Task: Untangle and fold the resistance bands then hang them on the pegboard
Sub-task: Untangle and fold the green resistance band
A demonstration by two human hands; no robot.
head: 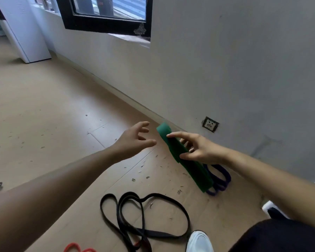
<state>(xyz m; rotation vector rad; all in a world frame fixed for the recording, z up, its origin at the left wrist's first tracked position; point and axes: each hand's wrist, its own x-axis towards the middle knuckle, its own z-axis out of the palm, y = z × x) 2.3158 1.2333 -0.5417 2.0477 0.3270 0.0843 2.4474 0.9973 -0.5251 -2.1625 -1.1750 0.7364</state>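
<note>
Right hand [200, 148] pinches the folded green band [195, 170], its long axis slanting off toward the wall; left hand [133, 142], fingers spread, hovers just beside its far end.

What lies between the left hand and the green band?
Nothing: in the head view, only floor shows between the left hand and the green band that the right hand holds.

The green band [195, 170] is plain and dark; the purple band [219, 188] may be navy in that shadow. The black band [158, 234] is plain, the red band [74, 245] near orange. Beige floor [44, 106], off-white wall [235, 60], black window frame [105, 27], white shoe [198, 240].
</note>
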